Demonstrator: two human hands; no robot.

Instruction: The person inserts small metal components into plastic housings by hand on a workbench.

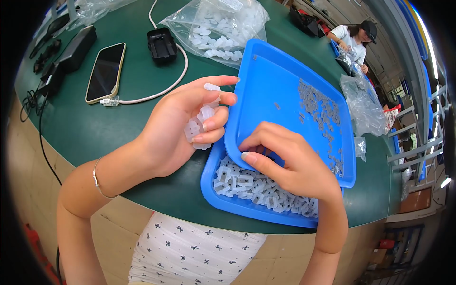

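Several translucent white plastic pieces [193,128] lie in my left hand [166,118], its fingers curled around them and the index finger reaching toward the tray's rim. My right hand [289,159] is bent over the near left corner of the upper blue tray [270,71], thumb and fingertips drawn together at the rim. Whatever those fingertips hold, if anything, is hidden. Small grey metal-looking pieces [318,104] are spread along the right side of that tray. It rests partly over a lower blue tray [207,186] filled with white plastic pieces [242,179].
A clear bag of white pieces [216,33] lies behind the trays. To the left are a phone [105,71], a black case [162,45], a white cable [161,98] and a black power adapter [76,50]. Another person [354,40] sits at the far right, near plastic bags [363,104].
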